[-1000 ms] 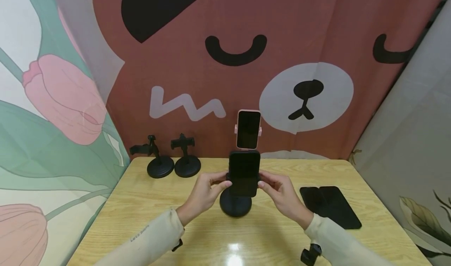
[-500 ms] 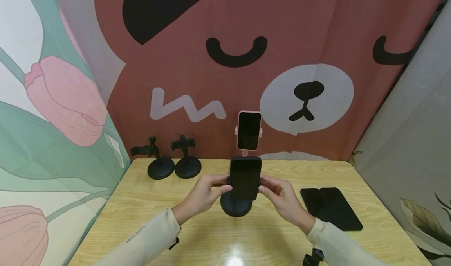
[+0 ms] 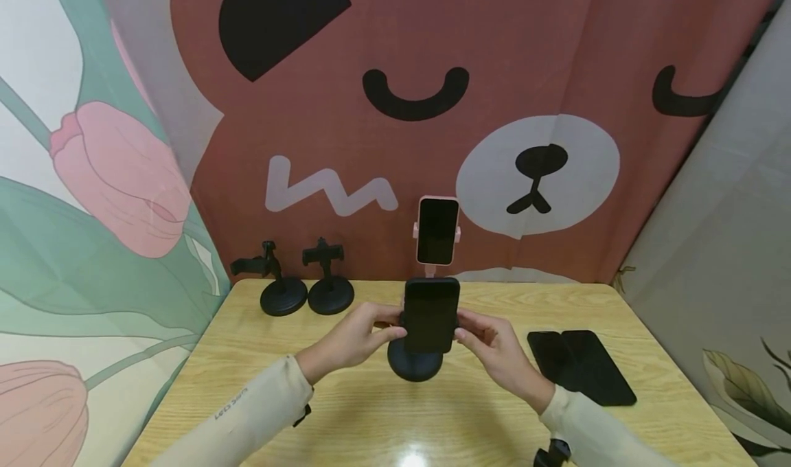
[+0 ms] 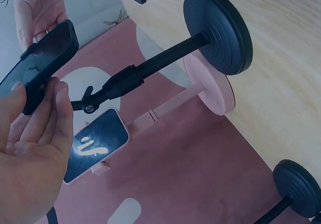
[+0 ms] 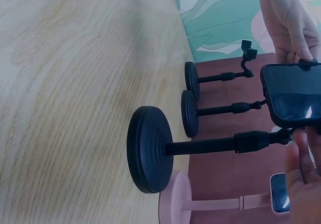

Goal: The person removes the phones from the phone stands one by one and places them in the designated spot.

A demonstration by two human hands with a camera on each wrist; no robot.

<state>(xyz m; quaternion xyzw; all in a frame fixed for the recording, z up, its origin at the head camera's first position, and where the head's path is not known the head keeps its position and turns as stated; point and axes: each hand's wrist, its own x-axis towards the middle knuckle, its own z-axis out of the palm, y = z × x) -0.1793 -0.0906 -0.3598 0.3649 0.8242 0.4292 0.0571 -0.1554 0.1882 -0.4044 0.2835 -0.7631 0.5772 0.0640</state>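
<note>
A black smartphone (image 3: 431, 316) stands upright in a black phone stand, whose round base (image 3: 415, 367) rests on the table. My left hand (image 3: 357, 336) holds the phone's left edge, thumb toward the front and fingers behind. At the opposite edge, my right hand (image 3: 499, 349) grips it the same way. In the left wrist view, the stand's post (image 4: 168, 58) runs from the base up to a small joint (image 4: 89, 107) close to my left fingers. The phone (image 5: 293, 96) mostly hides the clamp behind it in the right wrist view.
Directly behind is a pink phone stand (image 4: 213, 86) carrying a pink-edged phone (image 3: 437, 231). Two black phone stands, one at far left (image 3: 283, 297) and one beside it (image 3: 330, 295), stand near the back edge. Dark flat phone-like slabs (image 3: 583, 365) lie at right. A printed curtain (image 3: 309, 130) hangs behind.
The held phone and both hands have come down slightly, and the phone looks more tilted back. Part of the pink stand's post now shows above it. Both hands keep their hold.
</note>
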